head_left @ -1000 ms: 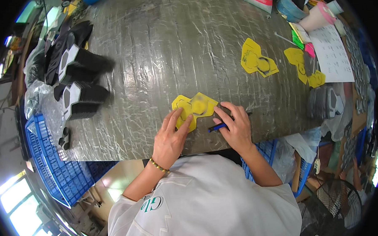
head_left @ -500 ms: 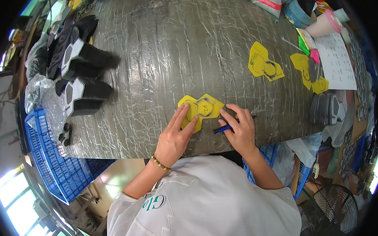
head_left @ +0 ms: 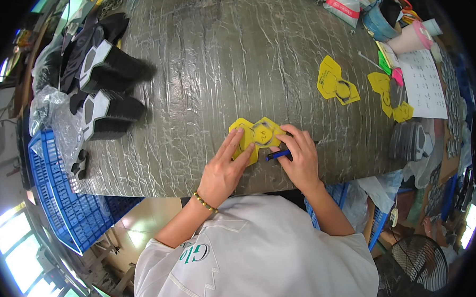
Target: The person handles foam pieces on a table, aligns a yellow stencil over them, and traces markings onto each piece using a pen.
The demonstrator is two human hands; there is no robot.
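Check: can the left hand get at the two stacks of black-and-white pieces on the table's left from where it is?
Probably yes. The left hand presses the yellow template; bare table lies between it and the stacks, though it's a long stretch.

The person wears a white short-sleeved shirt [head_left: 258, 254] with green lettering. A beaded bracelet [head_left: 203, 202] circles the left wrist.

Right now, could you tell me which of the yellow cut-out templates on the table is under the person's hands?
It is the yellow template nearest the table's front edge, with the left hand pressing on it and the right hand holding a blue pen beside it. The other yellow templates lie untouched farther right.
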